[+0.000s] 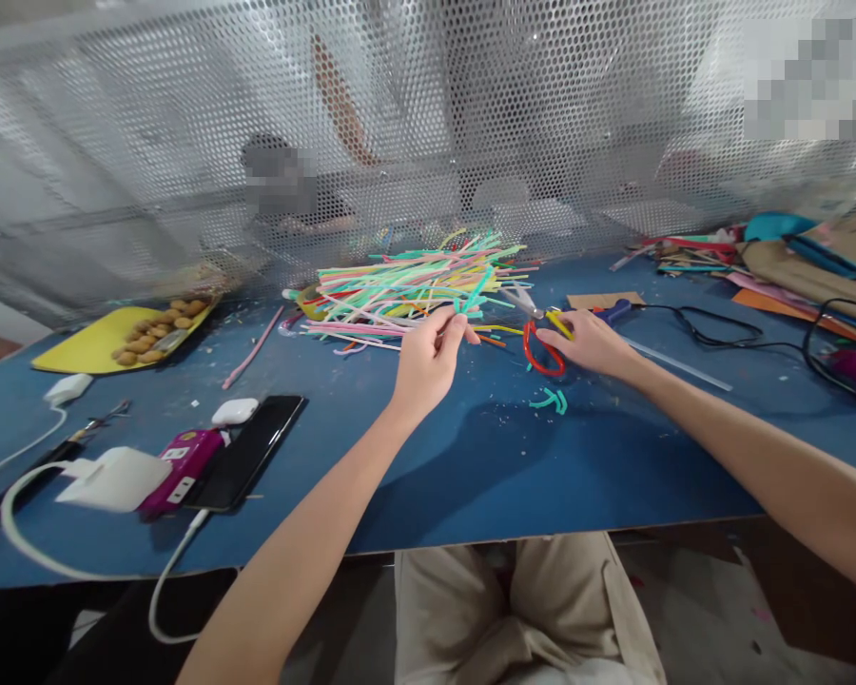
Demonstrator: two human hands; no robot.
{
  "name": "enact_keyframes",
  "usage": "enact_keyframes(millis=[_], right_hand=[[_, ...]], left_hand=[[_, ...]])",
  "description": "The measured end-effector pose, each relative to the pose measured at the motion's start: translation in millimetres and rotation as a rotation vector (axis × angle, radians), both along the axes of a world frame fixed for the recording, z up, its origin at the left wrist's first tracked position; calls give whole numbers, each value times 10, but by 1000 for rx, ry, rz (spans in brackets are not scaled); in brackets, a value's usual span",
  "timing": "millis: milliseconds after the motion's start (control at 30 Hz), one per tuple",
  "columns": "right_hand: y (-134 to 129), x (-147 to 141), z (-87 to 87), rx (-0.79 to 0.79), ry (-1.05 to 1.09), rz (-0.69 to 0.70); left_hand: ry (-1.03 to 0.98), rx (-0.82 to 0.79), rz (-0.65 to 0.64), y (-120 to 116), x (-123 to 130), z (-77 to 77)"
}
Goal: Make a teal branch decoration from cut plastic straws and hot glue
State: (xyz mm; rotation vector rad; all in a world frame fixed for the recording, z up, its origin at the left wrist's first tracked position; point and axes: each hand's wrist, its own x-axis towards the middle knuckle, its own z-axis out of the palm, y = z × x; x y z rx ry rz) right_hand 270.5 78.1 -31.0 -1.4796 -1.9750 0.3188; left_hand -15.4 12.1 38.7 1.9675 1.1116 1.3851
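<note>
My left hand (pixel 428 360) pinches a small bunch of green pipe cleaners (pixel 473 300) between thumb and fingertips, raised in front of a large pile of pipe cleaners (pixel 406 290) in many colours. To its right, my right hand (pixel 591 342) is closed around the yellow handle of a pair of scissors (pixel 531 306). The blades point away toward the pile, and a red loop that looks like the other handle hangs below. Short green pipe cleaner cuttings (pixel 551 400) lie on the blue table (pixel 463 485), nearer my body than the scissors.
At left are a yellow sheet (pixel 78 344) with brown nuts or fruit, a black phone (pixel 249 452), a purple power block (pixel 184 466) and a white charger (pixel 118 479). Black cable (pixel 713 328) and craft scraps lie right. A perforated metal screen (pixel 414 114) stands behind.
</note>
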Motion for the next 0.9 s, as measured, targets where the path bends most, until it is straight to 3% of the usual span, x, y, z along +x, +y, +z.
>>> enact_keyframes(millis=[100, 200, 433, 600, 900], right_hand=[[2, -2, -10, -39, -162, -34], [-47, -56, 11, 23, -217, 79], [-215, -163, 132, 236, -40, 260], [-362, -206, 241, 271, -33, 504], [-393, -276, 208, 325, 9, 475]], left_hand=[[174, 63, 6, 43, -37, -63], [347, 62, 8, 72, -43, -150], [713, 66, 78, 66, 34, -355], [767, 80, 71, 75, 58, -413], [688, 157, 19, 131, 29, -457]])
